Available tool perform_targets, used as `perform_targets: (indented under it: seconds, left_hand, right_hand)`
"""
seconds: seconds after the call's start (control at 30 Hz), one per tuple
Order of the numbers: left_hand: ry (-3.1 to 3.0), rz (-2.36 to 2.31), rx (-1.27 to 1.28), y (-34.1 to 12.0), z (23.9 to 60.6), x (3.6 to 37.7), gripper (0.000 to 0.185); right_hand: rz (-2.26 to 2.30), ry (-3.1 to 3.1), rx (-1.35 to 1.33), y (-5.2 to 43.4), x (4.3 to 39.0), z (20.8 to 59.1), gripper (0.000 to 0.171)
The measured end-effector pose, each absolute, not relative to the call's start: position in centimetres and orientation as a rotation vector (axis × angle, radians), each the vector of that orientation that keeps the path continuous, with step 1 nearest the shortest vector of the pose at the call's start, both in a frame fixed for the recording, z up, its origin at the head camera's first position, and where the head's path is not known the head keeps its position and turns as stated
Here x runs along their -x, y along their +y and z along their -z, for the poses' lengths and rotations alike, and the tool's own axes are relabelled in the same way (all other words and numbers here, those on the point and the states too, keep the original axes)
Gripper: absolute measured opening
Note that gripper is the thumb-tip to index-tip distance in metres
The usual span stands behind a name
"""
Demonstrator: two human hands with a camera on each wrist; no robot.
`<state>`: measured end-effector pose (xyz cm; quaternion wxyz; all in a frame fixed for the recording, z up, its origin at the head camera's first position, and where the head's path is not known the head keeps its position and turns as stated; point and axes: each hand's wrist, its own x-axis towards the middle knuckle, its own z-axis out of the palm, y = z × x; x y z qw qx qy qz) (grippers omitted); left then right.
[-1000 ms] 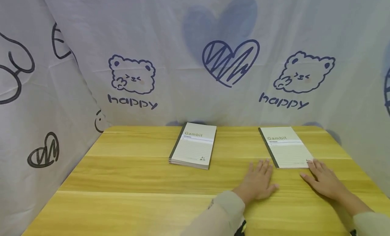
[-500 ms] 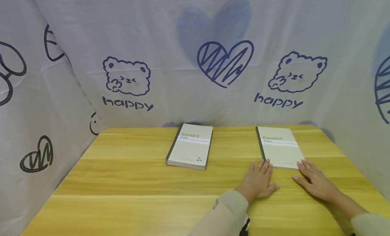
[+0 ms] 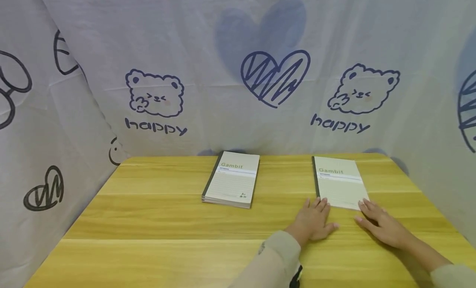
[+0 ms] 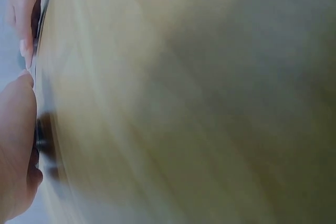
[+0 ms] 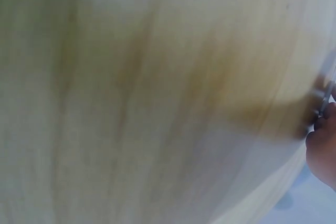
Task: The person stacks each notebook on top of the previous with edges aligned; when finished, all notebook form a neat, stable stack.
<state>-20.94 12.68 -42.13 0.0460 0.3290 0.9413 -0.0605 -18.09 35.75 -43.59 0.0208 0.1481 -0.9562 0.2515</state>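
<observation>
A pale Gambit notebook (image 3: 340, 184) with a dark spine lies flat on the table at the right. My left hand (image 3: 311, 219) rests flat, its fingertips at the notebook's lower left corner. At the lower right corner, the fingertips of my right hand (image 3: 384, 226) touch the edge, fingers mostly straight. The left wrist view has my left hand (image 4: 16, 145) at its left border. Only part of my right hand (image 5: 323, 148) shows in the right wrist view, by the notebook's dim edge.
A stack of matching notebooks (image 3: 232, 180) lies left of the single one, near the table's back edge. The wooden table (image 3: 148, 222) meets a printed white curtain (image 3: 219, 114) behind and at both sides.
The single notebook has turned slightly, and its lower edge has slid a little towards me. My right hand has moved left along with its corner. The stack stays put; the head view shifted slightly.
</observation>
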Motion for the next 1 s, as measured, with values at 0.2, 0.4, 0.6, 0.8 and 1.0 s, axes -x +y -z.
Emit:
perform_targets:
  seconds: [0.2, 0.4, 0.6, 0.8, 1.0]
  left_hand:
    - [2.865, 0.160, -1.081, 10.9, 41.9, 20.6, 0.063]
    - [2.845, 0.096, -1.159, 9.3, 42.1, 20.7, 0.062]
    - [2.816, 0.064, -1.206, 7.7, 42.2, 20.3, 0.061]
    - [2.808, 0.015, -1.245, 5.8, 42.2, 20.1, 0.060]
    - [2.811, 0.012, -1.274, 4.5, 42.5, 20.0, 0.059]
  right_hand:
    - [-0.752, -2.968, -0.461, 34.7, 17.8, 43.1, 0.060]
    - [-0.736, -2.988, -0.490, 33.6, 17.5, 42.5, 0.060]
    - [-0.675, -2.979, -0.529, 32.4, 17.1, 42.4, 0.058]
    - [-0.620, -2.976, -0.548, 31.1, 17.0, 42.3, 0.058]
    - [-0.619, -2.937, -0.608, 30.1, 16.8, 42.5, 0.057]
